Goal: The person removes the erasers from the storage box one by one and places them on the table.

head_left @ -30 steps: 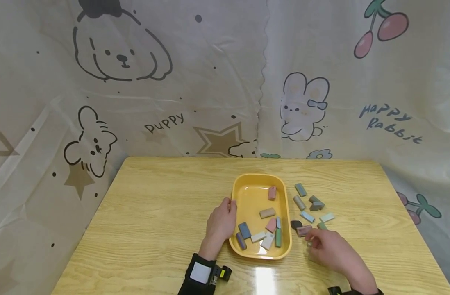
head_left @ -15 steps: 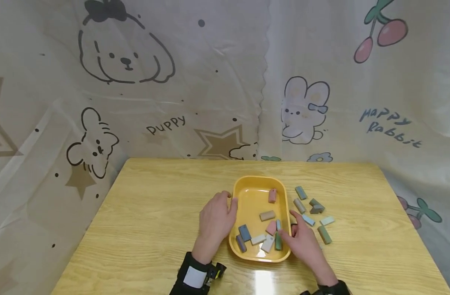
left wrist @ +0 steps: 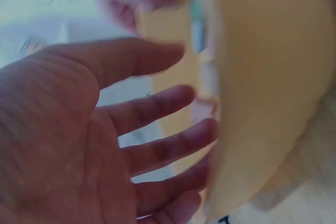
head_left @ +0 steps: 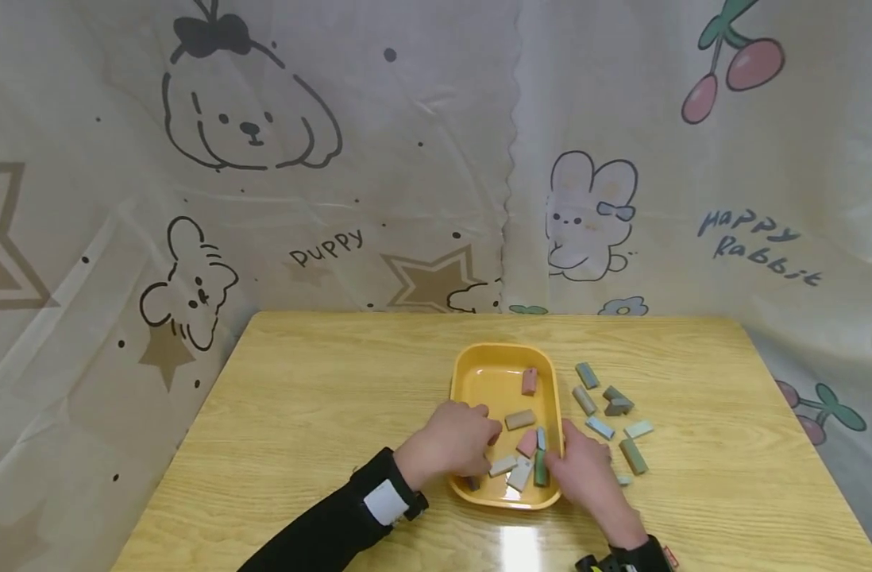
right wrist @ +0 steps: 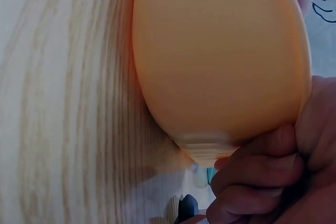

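Note:
A yellow tray (head_left: 503,349) stands on the table with several small blocks in it. Among them are a tan block (head_left: 519,419), a pink block (head_left: 526,442), a white block (head_left: 519,474) and a green block (head_left: 541,469). My left hand (head_left: 456,441) reaches over the tray's left wall and covers blocks there; a bit of a dark purple block (head_left: 472,482) shows below it. In the left wrist view its fingers (left wrist: 163,108) are spread, with nothing visible between them and the thumb. My right hand (head_left: 586,473) grips the tray's right rim, fingers curled against the outer wall.
Several loose blocks lie right of the tray, including a light blue block (head_left: 599,428), a pale green block (head_left: 638,429) and a green block (head_left: 632,457). A dark block (right wrist: 187,208) sits by the right hand. A printed cloth (head_left: 422,199) hangs behind the table.
My right hand has moved left from the loose blocks to the tray's right rim. My left hand has left the left rim and moved right, over the tray's inside.

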`<action>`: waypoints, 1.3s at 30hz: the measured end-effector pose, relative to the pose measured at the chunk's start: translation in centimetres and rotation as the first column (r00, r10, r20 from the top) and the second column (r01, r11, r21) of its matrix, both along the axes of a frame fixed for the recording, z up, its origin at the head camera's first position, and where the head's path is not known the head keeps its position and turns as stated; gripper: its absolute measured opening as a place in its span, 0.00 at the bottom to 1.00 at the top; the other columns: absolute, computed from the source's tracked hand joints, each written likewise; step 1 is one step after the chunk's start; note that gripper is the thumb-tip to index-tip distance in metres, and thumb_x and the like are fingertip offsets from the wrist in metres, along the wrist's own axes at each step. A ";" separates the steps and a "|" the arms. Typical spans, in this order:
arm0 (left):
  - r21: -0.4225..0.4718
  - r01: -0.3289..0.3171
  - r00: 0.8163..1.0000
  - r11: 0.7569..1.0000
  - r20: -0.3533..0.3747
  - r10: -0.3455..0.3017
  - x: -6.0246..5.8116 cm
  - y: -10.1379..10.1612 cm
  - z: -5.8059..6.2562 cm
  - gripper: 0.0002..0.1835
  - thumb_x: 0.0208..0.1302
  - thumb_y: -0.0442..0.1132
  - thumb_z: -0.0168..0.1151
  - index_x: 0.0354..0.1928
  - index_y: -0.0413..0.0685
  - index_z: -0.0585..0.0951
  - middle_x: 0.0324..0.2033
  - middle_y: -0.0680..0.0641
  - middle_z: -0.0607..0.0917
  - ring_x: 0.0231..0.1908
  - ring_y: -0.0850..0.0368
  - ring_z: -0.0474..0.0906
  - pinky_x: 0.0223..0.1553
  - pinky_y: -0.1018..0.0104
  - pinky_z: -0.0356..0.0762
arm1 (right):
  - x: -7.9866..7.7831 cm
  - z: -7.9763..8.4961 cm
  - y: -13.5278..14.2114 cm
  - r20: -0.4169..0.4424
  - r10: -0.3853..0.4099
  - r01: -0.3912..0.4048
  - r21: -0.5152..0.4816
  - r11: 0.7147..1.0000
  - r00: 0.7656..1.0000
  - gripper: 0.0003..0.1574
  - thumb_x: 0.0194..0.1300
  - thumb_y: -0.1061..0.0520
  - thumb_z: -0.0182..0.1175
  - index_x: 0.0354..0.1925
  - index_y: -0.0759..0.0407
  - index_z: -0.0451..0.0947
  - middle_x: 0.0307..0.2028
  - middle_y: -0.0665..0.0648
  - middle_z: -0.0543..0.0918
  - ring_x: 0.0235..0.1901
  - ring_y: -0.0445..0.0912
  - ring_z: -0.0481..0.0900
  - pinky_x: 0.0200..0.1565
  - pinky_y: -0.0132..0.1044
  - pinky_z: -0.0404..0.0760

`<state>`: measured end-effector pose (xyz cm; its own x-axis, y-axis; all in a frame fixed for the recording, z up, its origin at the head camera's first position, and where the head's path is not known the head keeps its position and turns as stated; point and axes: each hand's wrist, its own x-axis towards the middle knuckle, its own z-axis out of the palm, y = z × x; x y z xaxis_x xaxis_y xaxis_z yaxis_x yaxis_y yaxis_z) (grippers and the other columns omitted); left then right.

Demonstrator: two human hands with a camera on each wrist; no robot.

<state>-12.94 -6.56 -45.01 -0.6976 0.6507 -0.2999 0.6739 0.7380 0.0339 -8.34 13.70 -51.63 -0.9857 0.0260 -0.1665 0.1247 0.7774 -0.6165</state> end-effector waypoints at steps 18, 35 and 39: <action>-0.021 0.137 0.991 0.990 -0.011 -0.137 0.5 -0.1 -0.2 0.10 0.45 0.49 0.69 0.23 0.60 0.76 0.29 0.55 0.72 0.27 0.57 0.66 0.24 0.67 0.65 | -0.3 0.3 -0.1 0.015 0.029 -0.030 0.024 0.999 0.999 0.27 0.58 0.57 0.54 0.55 0.67 0.70 0.34 0.63 0.83 0.20 0.45 0.73 0.22 0.38 0.69; 0.141 -0.234 0.972 0.962 0.042 0.231 -4.8 -9.8 -0.9 0.09 0.46 0.42 0.64 0.25 0.52 0.73 0.21 0.54 0.70 0.22 0.58 0.66 0.23 0.66 0.61 | -0.5 0.4 0.1 0.092 0.039 -0.042 0.025 0.999 0.995 0.34 0.58 0.56 0.54 0.61 0.69 0.65 0.38 0.62 0.85 0.24 0.45 0.74 0.43 0.54 0.66; 0.136 -0.240 0.971 0.961 0.032 0.237 -5.1 -10.5 -2.5 0.08 0.46 0.41 0.64 0.25 0.52 0.73 0.22 0.54 0.71 0.22 0.58 0.67 0.24 0.65 0.63 | -0.5 0.3 0.0 0.084 0.041 -0.042 0.009 0.999 0.996 0.33 0.58 0.57 0.55 0.60 0.68 0.67 0.37 0.60 0.85 0.24 0.43 0.75 0.41 0.51 0.65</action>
